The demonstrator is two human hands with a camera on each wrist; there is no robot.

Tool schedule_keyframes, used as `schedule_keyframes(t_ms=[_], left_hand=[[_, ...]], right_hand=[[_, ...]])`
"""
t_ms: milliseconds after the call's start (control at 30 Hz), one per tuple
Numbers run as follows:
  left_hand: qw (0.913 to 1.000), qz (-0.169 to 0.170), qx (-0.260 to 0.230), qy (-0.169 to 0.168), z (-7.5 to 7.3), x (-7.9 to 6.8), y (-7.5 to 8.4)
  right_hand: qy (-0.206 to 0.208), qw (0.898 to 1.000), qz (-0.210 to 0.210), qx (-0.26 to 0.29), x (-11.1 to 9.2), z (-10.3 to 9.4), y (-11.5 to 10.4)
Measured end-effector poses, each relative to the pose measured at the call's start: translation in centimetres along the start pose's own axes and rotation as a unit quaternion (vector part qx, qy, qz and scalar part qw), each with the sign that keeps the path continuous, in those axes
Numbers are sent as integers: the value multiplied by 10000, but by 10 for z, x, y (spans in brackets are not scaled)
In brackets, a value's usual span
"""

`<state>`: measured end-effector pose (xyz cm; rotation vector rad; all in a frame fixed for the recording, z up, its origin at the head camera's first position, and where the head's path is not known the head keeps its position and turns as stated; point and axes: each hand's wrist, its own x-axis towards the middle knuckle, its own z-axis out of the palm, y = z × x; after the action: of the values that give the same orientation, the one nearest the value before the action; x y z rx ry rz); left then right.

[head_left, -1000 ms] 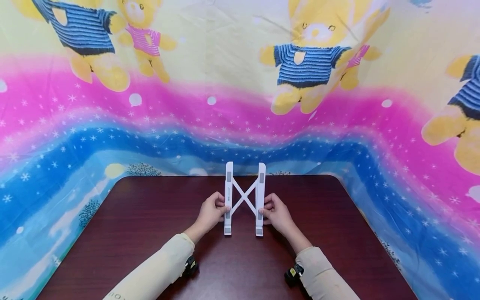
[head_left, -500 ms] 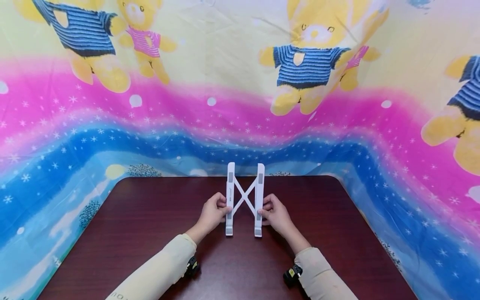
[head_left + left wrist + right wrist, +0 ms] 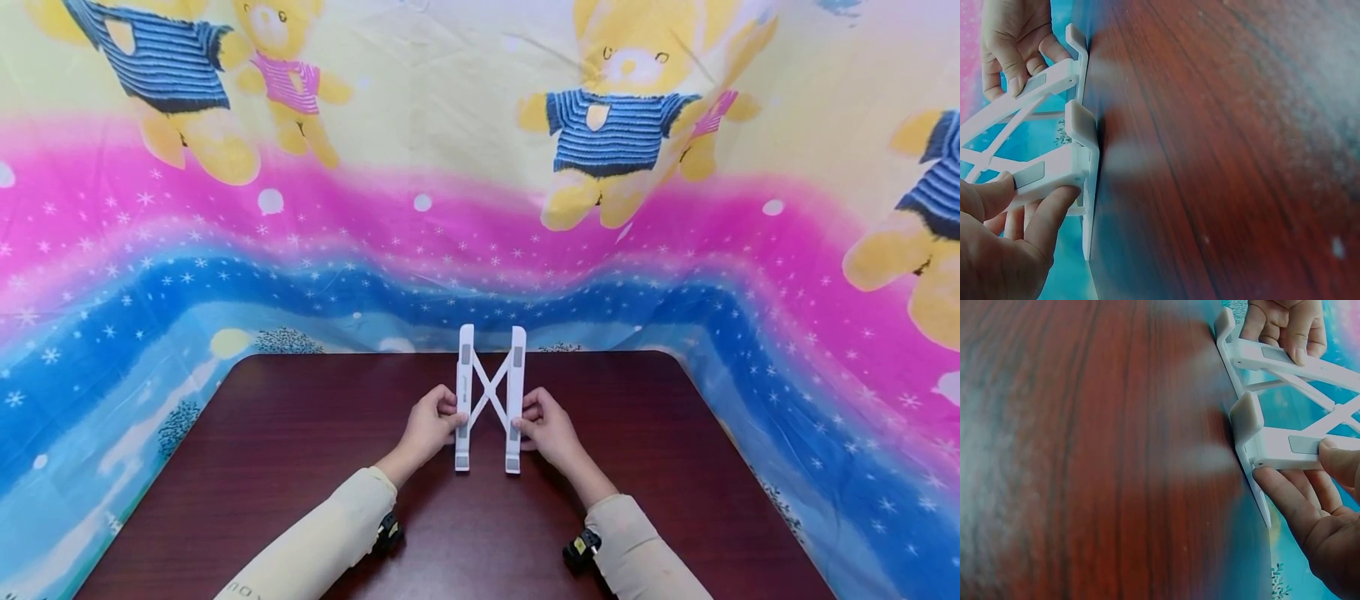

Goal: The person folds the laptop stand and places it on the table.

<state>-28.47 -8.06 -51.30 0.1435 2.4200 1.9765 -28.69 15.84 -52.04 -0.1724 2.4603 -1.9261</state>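
A white folding laptop stand with grey pads and crossed X-shaped struts stands on the table between both hands. My left hand pinches its left rail, thumb on top near a grey pad and fingers beneath. On the opposite rail, my right hand has the same kind of pinch. The left wrist view shows the near rail of the laptop stand with its upturned front lip close by the fingers. In the right wrist view, the stand's base meets the tabletop, and both hands grip the rails.
The dark red-brown wooden table has rounded far corners. A curtain printed with teddy bears and snowflakes hangs behind and along both sides. Small black cameras, such as the left one, sit at each wrist.
Both rails of the laptop stand have come closer together, narrowing the X between them. My left hand has shifted slightly right and my right hand slightly left, each keeping its grip.
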Motion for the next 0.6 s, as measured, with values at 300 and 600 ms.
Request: schedule_keyframes(t_ms=[300, 600], left_hand=[[9999, 90, 104, -37, 4, 1, 1], [9997, 113, 230, -2, 8, 1, 2]], right_hand=[[-54, 9999, 79, -110, -1, 2, -4], [-55, 10000, 56, -29, 0, 5, -3]])
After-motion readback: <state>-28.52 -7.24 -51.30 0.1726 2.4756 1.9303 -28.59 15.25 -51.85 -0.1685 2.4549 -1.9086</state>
